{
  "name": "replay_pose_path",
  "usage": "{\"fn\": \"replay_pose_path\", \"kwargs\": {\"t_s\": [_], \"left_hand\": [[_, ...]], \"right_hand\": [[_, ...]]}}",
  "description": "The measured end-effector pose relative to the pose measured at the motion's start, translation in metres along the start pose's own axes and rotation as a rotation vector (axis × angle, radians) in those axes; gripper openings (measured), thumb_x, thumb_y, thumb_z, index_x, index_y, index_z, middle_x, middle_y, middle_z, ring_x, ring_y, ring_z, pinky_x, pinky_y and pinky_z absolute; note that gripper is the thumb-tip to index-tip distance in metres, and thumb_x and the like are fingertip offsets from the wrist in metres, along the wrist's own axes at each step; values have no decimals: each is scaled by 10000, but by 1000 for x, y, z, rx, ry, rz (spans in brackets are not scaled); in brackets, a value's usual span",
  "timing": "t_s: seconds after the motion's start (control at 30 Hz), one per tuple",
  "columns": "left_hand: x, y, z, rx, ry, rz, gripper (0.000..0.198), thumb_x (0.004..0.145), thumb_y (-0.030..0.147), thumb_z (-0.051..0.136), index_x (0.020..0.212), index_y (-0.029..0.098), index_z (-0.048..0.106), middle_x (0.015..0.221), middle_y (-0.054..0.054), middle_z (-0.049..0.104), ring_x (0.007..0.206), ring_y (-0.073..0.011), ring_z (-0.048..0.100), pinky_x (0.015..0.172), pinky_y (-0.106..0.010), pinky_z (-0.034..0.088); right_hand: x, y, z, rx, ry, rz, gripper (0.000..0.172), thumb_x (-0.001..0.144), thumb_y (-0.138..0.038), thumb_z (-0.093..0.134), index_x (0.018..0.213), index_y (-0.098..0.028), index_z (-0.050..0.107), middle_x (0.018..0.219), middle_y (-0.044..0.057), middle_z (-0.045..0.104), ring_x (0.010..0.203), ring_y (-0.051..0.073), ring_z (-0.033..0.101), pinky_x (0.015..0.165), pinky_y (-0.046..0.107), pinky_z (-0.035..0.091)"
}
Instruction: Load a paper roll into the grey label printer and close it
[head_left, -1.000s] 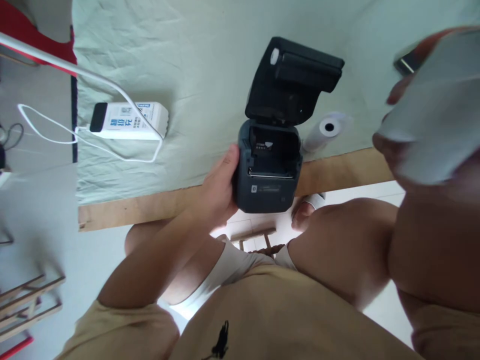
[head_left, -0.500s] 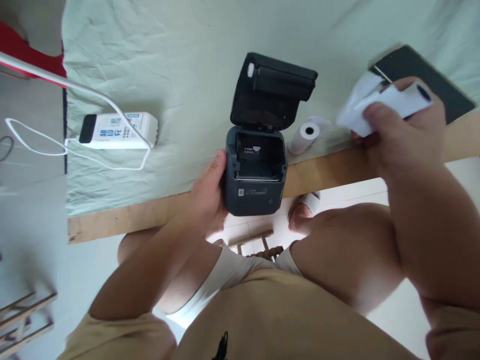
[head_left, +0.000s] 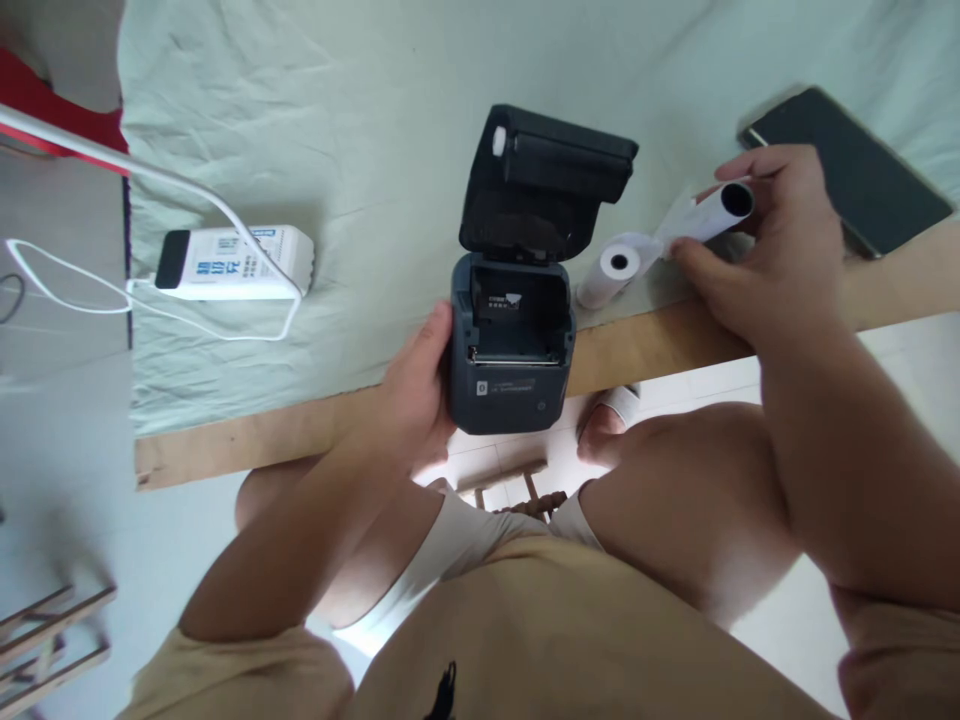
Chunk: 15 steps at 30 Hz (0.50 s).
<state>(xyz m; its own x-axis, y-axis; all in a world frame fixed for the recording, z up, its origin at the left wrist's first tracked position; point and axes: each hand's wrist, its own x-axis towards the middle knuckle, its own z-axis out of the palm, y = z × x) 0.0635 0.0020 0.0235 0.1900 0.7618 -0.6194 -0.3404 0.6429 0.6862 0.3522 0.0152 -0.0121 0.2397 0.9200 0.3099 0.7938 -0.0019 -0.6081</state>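
Observation:
My left hand (head_left: 420, 385) grips the left side of a dark portable label printer (head_left: 513, 390) at the table's front edge. The printer's lid (head_left: 544, 185) is swung up, and its paper bay (head_left: 517, 305) holds no roll. To the right, my right hand (head_left: 780, 230) has its thumb and fingers around a white paper roll (head_left: 712, 212) with a wide dark core, close to the cloth. Beside it, between that hand and the printer, a smaller white paper roll (head_left: 606, 276) with a narrow core rests with its loose end out.
A black phone (head_left: 855, 170) lies behind my right hand. At the left, a white charger-like box (head_left: 240, 262) with blue print has a white cable (head_left: 202, 190) looped over it. Pale green cloth (head_left: 360, 120) covers the table, with a bare wooden edge (head_left: 247, 440) in front.
My right hand has moved left and lowered the wide-core roll beside the smaller roll. Its loose paper is no longer fanned out. My left hand and the printer are nearly unchanged.

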Motion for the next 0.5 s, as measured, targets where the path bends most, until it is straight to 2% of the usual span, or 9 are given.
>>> {"fn": "replay_pose_path", "kwargs": {"t_s": [0.13, 0.33, 0.4, 0.5], "left_hand": [[-1, -1, 2, -38, 57, 24, 486, 1087, 505, 407, 902, 191, 728, 751, -9, 763, 773, -166, 779, 706, -268, 653], [-1, -1, -2, -13, 13, 0, 390, 1018, 560, 550, 1015, 210, 721, 905, -31, 804, 969, -233, 798, 857, -349, 671], [-1, -2, -2, -27, 21, -7, 414, 1037, 557, 506, 995, 204, 717, 885, -34, 798, 948, -233, 799, 828, -348, 675], [-1, -3, -1, -36, 20, 13, 438, 1041, 568, 483, 951, 207, 712, 857, -30, 789, 909, -230, 801, 796, -352, 675]], "right_hand": [[-2, -9, 1, -83, -70, 54, 602, 743, -168, 731, 1296, -265, 516, 1178, 62, 774, 935, 208, 735, 918, 451, 596], [-1, -5, 1, -103, -104, 60, 657, 738, -212, 755, 1340, -283, 499, 1271, 68, 745, 1084, 262, 734, 1023, 544, 569], [-1, 0, -2, -88, -75, -25, 678, 723, -244, 773, 1349, -269, 514, 1346, 90, 699, 1194, 282, 695, 1042, 525, 561], [-4, 4, -8, -80, 113, -267, 614, 777, -305, 751, 1358, -227, 568, 1342, 125, 654, 1256, 305, 646, 1044, 509, 544]]}}
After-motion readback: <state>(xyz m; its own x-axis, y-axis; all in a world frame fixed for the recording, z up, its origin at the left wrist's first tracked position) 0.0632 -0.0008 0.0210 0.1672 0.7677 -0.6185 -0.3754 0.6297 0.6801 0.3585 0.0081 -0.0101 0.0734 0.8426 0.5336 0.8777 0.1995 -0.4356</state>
